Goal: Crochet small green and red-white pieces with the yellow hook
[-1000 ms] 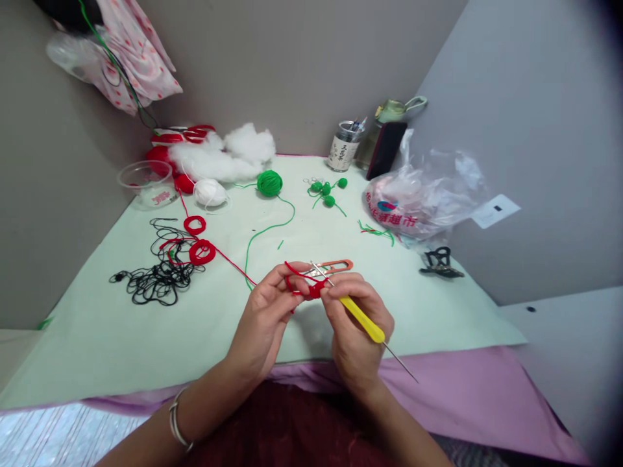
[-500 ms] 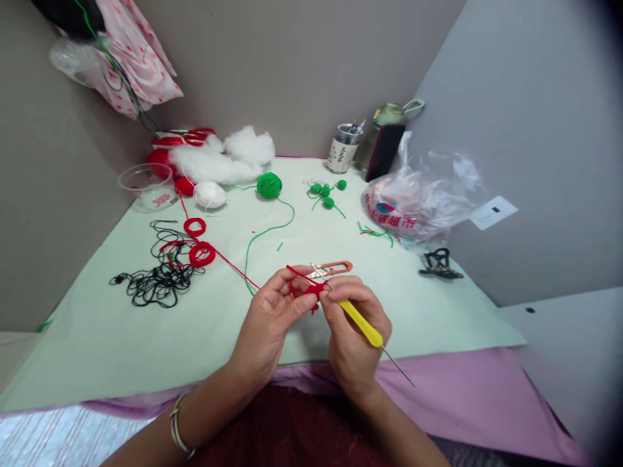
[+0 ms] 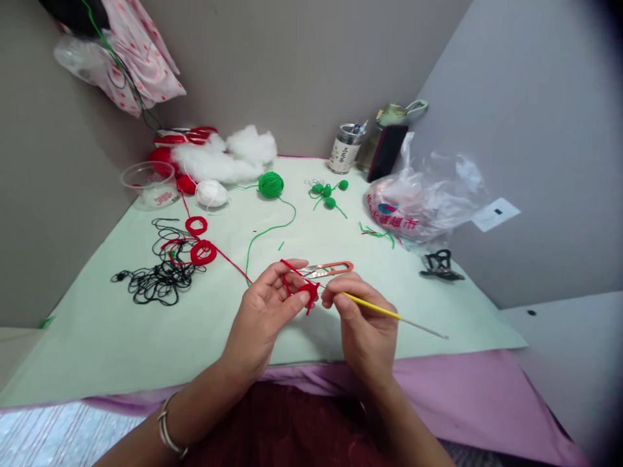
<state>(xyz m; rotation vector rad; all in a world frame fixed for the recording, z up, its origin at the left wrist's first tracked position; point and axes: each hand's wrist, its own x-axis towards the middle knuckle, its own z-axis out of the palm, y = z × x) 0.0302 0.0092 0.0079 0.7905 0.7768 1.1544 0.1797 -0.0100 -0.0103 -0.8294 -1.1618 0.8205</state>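
Between thumb and fingers, my left hand [image 3: 265, 308] pinches a small red crochet piece [image 3: 308, 295], with red yarn looped over the raised index finger. That red yarn [image 3: 232, 263] runs left across the table to a red ring. My right hand [image 3: 367, 318] grips a crochet hook [image 3: 372, 306] by its yellow handle. The hook's front end meets the red piece's upper edge, its tip partly hidden by yarn. Its bare metal rear end points right. Just beyond my hands lie orange-handled thread snips [image 3: 331, 268].
Tangled black cord [image 3: 158, 279] and red crochet rings [image 3: 203, 253] lie left. White stuffing [image 3: 219, 162], a green yarn ball [image 3: 270, 185] and small green crocheted balls [image 3: 327, 191] sit farther back. A plastic bag [image 3: 418, 201], phone [image 3: 388, 153] and black hair clip [image 3: 440, 266] are right.
The hook has swung flatter, its rear end moving up and right. My right hand has shifted slightly right, and the red piece shows more, tilted left. The view moved a little.
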